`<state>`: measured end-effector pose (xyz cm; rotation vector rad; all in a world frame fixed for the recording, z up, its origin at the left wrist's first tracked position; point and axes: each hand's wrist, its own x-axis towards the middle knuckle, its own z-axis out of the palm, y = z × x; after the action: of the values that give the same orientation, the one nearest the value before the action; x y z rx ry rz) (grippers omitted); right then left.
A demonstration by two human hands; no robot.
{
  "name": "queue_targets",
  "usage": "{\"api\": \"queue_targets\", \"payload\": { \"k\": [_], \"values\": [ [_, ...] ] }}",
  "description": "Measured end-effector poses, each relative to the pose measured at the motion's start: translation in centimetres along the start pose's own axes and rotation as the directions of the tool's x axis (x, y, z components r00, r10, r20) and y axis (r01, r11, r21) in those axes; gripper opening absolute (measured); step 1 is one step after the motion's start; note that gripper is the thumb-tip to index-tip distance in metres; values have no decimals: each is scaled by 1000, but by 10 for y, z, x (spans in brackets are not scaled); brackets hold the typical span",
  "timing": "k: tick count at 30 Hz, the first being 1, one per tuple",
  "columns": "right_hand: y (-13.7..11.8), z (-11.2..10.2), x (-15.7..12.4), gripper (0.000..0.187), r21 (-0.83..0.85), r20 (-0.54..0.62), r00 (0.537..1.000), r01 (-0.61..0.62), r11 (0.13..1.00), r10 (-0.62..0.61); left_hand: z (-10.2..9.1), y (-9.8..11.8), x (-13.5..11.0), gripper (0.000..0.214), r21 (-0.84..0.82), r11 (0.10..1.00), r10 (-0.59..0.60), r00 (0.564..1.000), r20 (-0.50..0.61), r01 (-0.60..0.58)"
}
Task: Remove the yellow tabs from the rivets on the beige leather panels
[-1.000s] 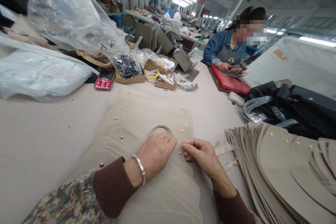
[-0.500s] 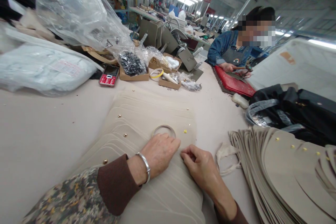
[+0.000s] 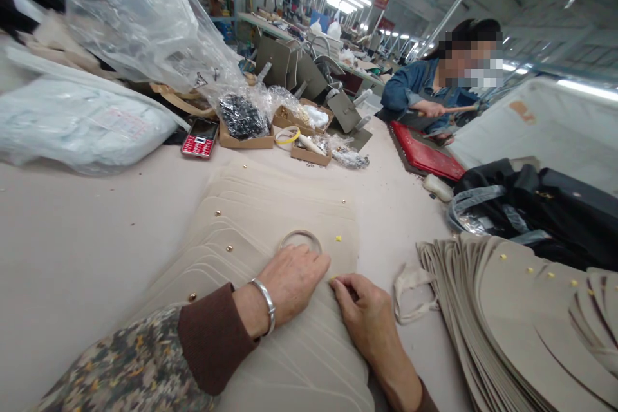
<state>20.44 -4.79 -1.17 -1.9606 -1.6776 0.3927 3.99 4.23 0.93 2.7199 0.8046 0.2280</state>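
Observation:
A fanned stack of beige panels [image 3: 284, 203] lies in front of me, with small metal studs along its edges. My left hand [image 3: 292, 283], a silver bracelet on its wrist, rests on the stack with fingers curled over a thin roll of tape [image 3: 299, 233]; its fingertips are partly hidden. Beside it, my right hand [image 3: 367, 309] has thumb and forefinger pinched together low on the top panel. A tiny yellow piece of tape [image 3: 333, 279] shows at those fingertips. Farther up the same panel sits another yellow tape piece [image 3: 338, 239].
To the right stands a thick pile of beige panels [image 3: 502, 322] with yellow tape bits, beside a fabric scrap [image 3: 410, 293]. Black bags [image 3: 545, 206] lie behind it. Small boxes [image 3: 311, 153] and a red phone [image 3: 199, 138] sit ahead. A co-worker [image 3: 425, 96] holds a hammer.
A yellow tape piece now shows at my right fingertips, where none was visible before. My left hand has hardly moved. The co-worker's hammer has been raised.

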Motion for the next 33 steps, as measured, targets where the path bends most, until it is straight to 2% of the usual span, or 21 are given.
{"api": "queue_targets", "payload": {
  "k": [4,8,11,14,16,17,19,21,24,27,33],
  "values": [
    [0,5,11,16,24,-7,1000,-9,1000,9,-2,0,0,11,-22,1000,22,1000,-9,-22],
    [-2,1,16,17,76,16,999,27,997,-28,-3,-4,-1,12,-56,998,28,999,-24,-30],
    [-3,-9,16,19,73,157,988,-13,997,1,-2,-8,-2,12,-109,993,33,996,-81,-42],
    [-2,-21,17,35,57,382,924,-56,997,31,-1,-12,-2,12,-182,981,42,984,-172,-73],
    [0,-27,18,44,66,418,908,-42,997,10,-1,-13,-3,12,-215,970,66,972,-224,-115],
    [1,-29,18,42,85,373,928,-37,996,3,-1,-13,-3,12,-224,965,81,965,-248,-138],
    [1,-30,18,29,164,199,980,-24,986,-9,0,-11,-4,14,-230,957,104,949,-299,-177],
    [-2,-29,18,16,260,28,998,45,965,-54,0,-9,-5,21,-212,956,119,930,-348,-202],
    [-9,-26,17,17,311,-107,969,247,918,-224,3,-8,-5,35,-164,965,131,916,-378,-206],
    [-17,-23,19,19,253,-172,913,405,879,-371,6,-7,-5,36,-147,967,141,919,-368,-207],
    [-18,-17,20,16,89,-197,853,507,857,-484,7,-3,-7,32,-171,961,159,938,-308,-219]
  ]
}}
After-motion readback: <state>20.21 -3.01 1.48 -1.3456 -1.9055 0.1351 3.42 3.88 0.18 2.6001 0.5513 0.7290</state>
